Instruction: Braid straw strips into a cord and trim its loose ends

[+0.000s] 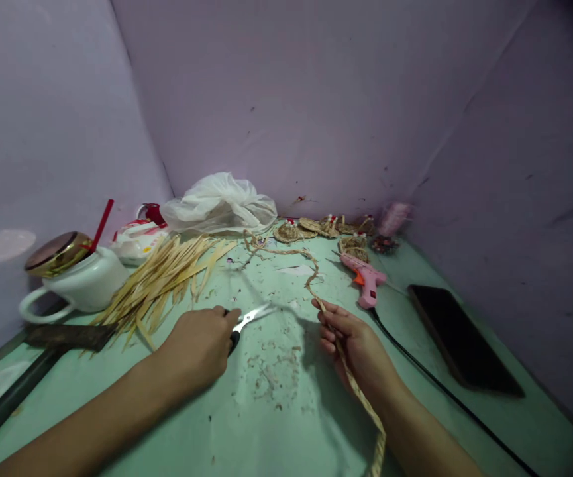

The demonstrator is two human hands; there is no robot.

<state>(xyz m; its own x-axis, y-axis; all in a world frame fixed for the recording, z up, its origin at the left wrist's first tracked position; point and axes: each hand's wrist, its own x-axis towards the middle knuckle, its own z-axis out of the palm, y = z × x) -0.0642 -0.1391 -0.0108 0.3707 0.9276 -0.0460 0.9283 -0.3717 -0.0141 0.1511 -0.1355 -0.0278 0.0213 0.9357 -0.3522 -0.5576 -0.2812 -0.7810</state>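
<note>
My left hand (199, 344) is closed around the dark handles of a pair of scissors (252, 317), whose silver blades point right, low over the green tabletop. In my right hand (358, 338) a twisted straw-coloured cord (360, 397) is pinched between thumb and fingers. One end of the cord trails away to the back of the table, and the other runs down past my wrist out of view. The scissor tips and the cord are apart. Just beyond my right hand lies a pink glue gun (365, 278) with a black cable.
Left: dry pale strips (167, 271), a white mug (87, 281) with a gold-rimmed lid (60, 254), and a hammer-like tool (70, 338). Behind: a white plastic bag (221, 205) and several woven straw pieces (320, 227). Right: a dark phone (462, 338). Walls enclose the table.
</note>
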